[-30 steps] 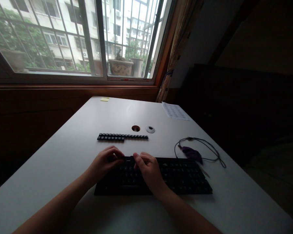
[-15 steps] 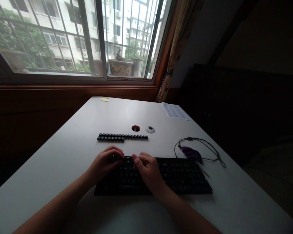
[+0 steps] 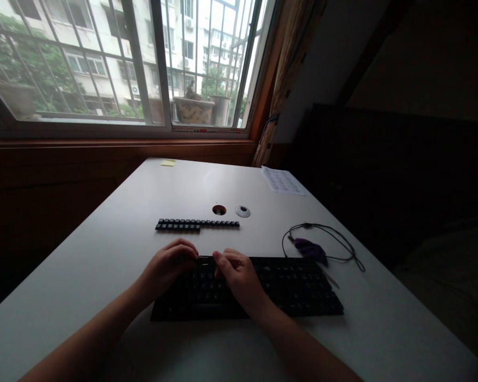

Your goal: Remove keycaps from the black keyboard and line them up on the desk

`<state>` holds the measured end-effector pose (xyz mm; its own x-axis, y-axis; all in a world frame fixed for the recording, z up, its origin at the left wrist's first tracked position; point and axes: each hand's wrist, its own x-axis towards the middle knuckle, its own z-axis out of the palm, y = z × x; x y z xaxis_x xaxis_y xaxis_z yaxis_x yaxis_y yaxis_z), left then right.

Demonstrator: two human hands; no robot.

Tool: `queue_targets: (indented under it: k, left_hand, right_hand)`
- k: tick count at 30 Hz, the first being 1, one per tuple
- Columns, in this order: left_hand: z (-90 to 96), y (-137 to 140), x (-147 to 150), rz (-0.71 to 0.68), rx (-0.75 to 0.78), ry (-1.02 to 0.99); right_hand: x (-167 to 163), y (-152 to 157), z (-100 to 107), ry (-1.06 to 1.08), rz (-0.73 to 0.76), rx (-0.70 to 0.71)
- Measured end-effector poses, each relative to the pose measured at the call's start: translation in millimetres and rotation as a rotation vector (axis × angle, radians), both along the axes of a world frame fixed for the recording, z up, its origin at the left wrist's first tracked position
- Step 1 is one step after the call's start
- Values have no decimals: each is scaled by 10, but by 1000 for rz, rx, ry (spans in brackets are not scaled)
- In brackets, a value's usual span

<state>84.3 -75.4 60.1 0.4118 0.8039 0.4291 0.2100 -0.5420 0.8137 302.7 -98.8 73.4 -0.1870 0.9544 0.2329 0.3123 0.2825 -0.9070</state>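
A black keyboard (image 3: 295,286) lies at the front of the white desk, below both hands. My left hand (image 3: 171,265) is over its upper left part, fingers curled and closed near the back edge. Whatever is between those fingertips is hidden. My right hand (image 3: 239,273) is closed over the keyboard just to the right, thumb against the bent fingers. Something slim and pale seems to show at its fingers, too dim to name. Behind the keyboard, loose black keycaps (image 3: 197,224) stand in two lines, the front one shorter.
A dark looped cable (image 3: 342,259) and a purple cloth-like piece (image 3: 309,249) lie behind the keyboard's right end. A thin pale strip (image 3: 331,277) is beside it. Farther back are a desk hole (image 3: 219,210), its round cover (image 3: 242,211), a printed sheet (image 3: 283,181) and yellow notes (image 3: 168,163).
The whole view has shifted slightly, so everything sits a little farther left. Both hands stay almost in place over the keyboard, with the gap between their fingertips marginally wider.
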Motion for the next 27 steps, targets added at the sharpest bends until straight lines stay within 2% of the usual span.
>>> queue_targets:
  k: [3, 7, 9, 13, 15, 23, 27]
  left_hand:
    - [-10, 21, -27, -65, -43, -32]
    - [-14, 18, -36, -99, -15, -2]
    - [-19, 6, -24, -94, 24, 55]
    - [-32, -22, 3, -99, 161, 209]
    - [-28, -28, 3, -93, 191, 216]
    - [50, -23, -46, -49, -56, -132]
    - [91, -30, -37, 41, -237, -137]
  right_hand:
    - [-9, -12, 8, -6, 6, 42]
    - [-10, 1, 23, 29, 4, -26]
    - [-6, 6, 20, 1, -5, -29]
    - [-1, -11, 9, -137, -50, 85]
    - [3, -22, 12, -165, -61, 110]
    - [42, 19, 8, -224, -113, 149]
    - [57, 15, 35, -258, -171, 256]
